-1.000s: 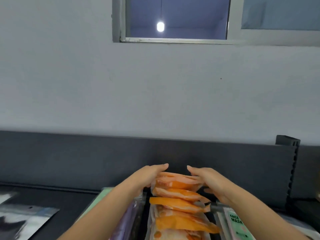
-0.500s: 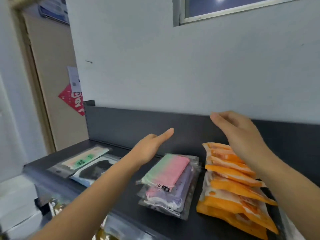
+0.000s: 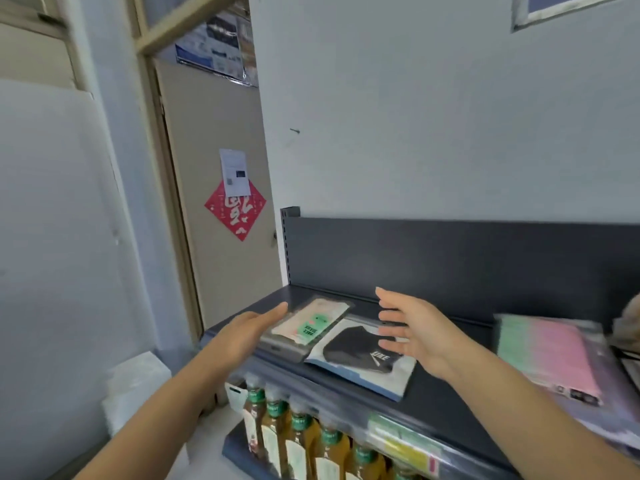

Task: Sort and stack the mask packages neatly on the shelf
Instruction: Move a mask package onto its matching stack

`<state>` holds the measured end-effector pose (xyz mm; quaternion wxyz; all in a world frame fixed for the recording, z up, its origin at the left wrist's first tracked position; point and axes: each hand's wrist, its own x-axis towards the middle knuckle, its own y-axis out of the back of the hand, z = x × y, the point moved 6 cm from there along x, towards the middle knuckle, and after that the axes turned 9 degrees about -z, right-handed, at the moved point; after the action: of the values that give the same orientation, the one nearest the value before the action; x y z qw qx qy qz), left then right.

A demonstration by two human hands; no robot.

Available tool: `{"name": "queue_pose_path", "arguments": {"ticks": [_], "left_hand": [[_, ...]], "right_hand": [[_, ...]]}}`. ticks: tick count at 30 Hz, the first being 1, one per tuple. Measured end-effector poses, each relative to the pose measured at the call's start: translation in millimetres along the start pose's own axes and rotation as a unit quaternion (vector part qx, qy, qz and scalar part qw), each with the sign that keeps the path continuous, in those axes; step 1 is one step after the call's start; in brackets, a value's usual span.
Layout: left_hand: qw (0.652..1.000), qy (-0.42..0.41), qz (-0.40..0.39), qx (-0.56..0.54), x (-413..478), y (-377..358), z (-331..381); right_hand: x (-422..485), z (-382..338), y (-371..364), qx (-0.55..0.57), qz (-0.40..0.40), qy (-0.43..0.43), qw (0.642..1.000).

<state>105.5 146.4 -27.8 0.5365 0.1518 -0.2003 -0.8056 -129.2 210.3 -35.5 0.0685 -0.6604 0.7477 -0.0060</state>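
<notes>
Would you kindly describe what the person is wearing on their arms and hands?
Nothing is worn: the left hand and right hand are bare, without gloves, rings or a watch, and both forearms show no sleeves within the frame.

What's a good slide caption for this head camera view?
Open left hand and right hand hover near a green-label mask package and a black mask package lying on the dark shelf.
</notes>
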Motion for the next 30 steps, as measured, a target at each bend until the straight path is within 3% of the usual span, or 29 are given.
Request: {"name": "queue_pose_path", "arguments": {"ticks": [5, 10, 15, 21, 26, 30], "left_hand": [[0.999, 0.014, -0.014, 0.025, 27, 46, -38], [0.998, 0.015, -0.016, 0.053, 78, 62, -54], [0.994, 0.011, -0.025, 0.102, 139, 53, -64], [0.981, 0.029, -0.095, 0.164, 203, 23, -63], [0.971, 0.060, -0.175, 0.153, 233, 4, -70], [0.974, 0.075, -0.201, 0.070, 246, 3, -72]], "right_hand": [[43, 19, -55, -0.005, 0.013, -0.035, 0.999], [88, 14, -74, -0.092, 0.025, -0.022, 0.995], [138, 14, -66, -0.193, 0.054, -0.003, 0.980], [182, 32, -53, -0.234, 0.073, -0.053, 0.968], [199, 45, -62, -0.157, 0.054, -0.084, 0.983], [207, 50, -68, -0.069, 0.099, -0.091, 0.989]]}}
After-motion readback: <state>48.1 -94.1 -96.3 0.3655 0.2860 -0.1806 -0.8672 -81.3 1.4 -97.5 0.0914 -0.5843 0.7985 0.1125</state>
